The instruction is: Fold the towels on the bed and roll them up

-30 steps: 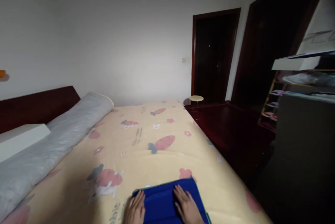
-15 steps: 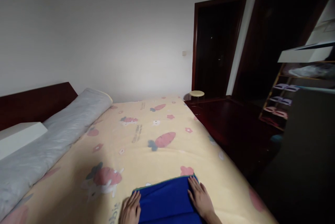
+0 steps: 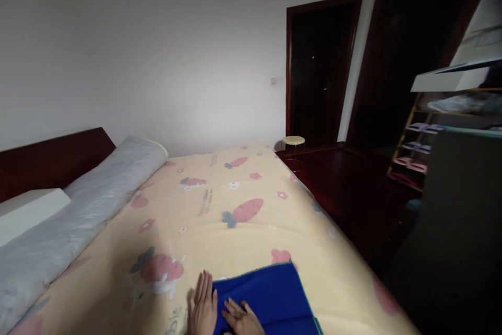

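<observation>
A blue cloth (image 3: 274,290) with a thin green edge lies flat on the bed's yellow patterned sheet (image 3: 207,251), its near part cut off by the bottom of the view. Along the cloth's left edge rests my left hand (image 3: 204,304), palm down with fingers stretched out. My right hand (image 3: 242,318) lies on top of the cloth just right of it, fingers spread and touching the fabric. Neither hand grips anything.
A rolled grey quilt (image 3: 102,188) runs along the dark headboard (image 3: 58,154), with a white box-like object (image 3: 33,212) beside it. Beyond the bed stand a round stool (image 3: 294,140), a dark door (image 3: 321,73) and a slipper rack (image 3: 418,136).
My right hand has moved left from the cloth's far right corner to its left part. My left hand has shifted slightly right and straightened along the edge.
</observation>
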Demonstrator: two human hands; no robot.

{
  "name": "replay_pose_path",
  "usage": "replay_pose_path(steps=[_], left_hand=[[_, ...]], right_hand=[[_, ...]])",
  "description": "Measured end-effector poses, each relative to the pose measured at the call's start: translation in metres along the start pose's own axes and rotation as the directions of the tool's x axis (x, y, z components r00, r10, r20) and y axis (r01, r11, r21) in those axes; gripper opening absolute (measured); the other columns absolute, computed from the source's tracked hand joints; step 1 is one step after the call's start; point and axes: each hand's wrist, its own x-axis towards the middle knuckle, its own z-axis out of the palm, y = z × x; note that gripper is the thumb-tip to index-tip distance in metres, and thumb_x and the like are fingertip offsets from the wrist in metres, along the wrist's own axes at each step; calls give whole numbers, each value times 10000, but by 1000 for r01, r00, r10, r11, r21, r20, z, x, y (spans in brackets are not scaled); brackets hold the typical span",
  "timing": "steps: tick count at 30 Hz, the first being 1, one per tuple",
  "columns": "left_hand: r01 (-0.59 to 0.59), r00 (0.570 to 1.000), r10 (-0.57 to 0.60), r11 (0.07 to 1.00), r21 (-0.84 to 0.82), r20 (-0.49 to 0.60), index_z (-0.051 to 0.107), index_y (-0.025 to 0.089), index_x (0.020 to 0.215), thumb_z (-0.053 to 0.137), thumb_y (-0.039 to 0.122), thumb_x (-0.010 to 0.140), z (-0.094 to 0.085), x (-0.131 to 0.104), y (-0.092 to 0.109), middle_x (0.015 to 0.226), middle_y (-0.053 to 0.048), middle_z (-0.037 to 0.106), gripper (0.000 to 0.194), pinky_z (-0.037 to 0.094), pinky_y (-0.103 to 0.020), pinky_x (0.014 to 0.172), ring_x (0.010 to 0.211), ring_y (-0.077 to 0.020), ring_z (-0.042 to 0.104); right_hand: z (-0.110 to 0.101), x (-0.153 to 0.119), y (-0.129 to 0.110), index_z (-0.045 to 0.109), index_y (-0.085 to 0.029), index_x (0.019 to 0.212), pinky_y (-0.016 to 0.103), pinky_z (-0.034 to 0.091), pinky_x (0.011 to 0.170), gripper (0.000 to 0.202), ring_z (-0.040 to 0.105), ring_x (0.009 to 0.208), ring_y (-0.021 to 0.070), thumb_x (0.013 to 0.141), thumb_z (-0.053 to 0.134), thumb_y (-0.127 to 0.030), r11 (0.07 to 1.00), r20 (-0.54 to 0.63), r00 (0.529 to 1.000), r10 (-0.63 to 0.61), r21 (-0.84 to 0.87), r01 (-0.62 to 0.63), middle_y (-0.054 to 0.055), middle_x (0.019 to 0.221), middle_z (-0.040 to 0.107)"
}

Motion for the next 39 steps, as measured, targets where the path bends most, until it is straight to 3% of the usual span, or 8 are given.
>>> replay_pose_path(steps=[6,13,19,21,26,31,35,39], left_hand=[[-467,884,457,875,-128,-101,308,281,1457,300,262,964,5,-10,7,1481,-8,437,493,459,-318,1057,1345,-151,449],[-345,934,356,907,-241,2,343,343,1443,293,270,963,13,-19,17,1471,10,460,488,476,-385,1047,1327,-162,477],[-163,985,173,960,-227,22,581,243,1302,306,255,936,2,-17,30,1363,-46,601,458,395,-492,1116,1287,-239,524],[-236,969,246,935,-263,5,535,249,1345,313,253,934,5,-17,45,1398,-38,568,467,402,-452,1119,1308,-228,504],[-402,898,440,846,-350,33,360,311,1446,350,265,926,17,-15,74,1497,8,425,523,412,-388,1122,1357,-188,443],[-155,948,226,943,-293,224,293,335,1464,263,294,942,-1,-10,40,1558,24,302,524,313,-481,1167,1430,-188,316],[58,932,-5,989,-135,363,214,300,1487,228,397,942,-22,-13,3,1589,-2,213,553,218,-510,1186,1465,-190,219],[97,923,-78,995,-33,377,206,300,1491,209,411,935,-30,-15,0,1592,-12,205,567,186,-505,1185,1466,-179,216]], right_hand=[[-27,-1,-1,310,-286,1496,500,165,1181,593,234,1446,252,922,441,-351,983,-54,982,183,15,-183,58,1556,292],[-67,-51,46,360,-251,1478,505,153,1185,542,218,1453,238,962,320,-414,905,-137,909,392,-118,-408,48,1559,288],[-86,-86,79,422,-154,1447,534,206,1169,560,247,1437,290,949,346,-398,728,-364,734,574,-185,-661,121,1540,297],[-77,-79,69,408,-156,1456,526,221,1168,556,249,1436,286,951,345,-382,767,-355,765,538,-171,-618,118,1541,291],[-43,-42,26,328,-254,1493,451,238,1173,562,256,1438,229,939,378,-331,948,-106,949,296,-89,-306,47,1548,303],[-51,-42,36,351,-238,1483,499,195,1175,566,230,1448,246,934,382,-373,919,-134,921,367,-100,-381,59,1559,275],[-72,-82,85,392,-215,1463,519,224,1160,581,260,1437,260,951,330,-484,816,-323,810,490,-156,-556,85,1544,309],[-83,-119,122,397,-242,1460,542,238,1147,575,283,1427,268,948,324,-491,742,-422,730,537,-175,-647,78,1536,335]])
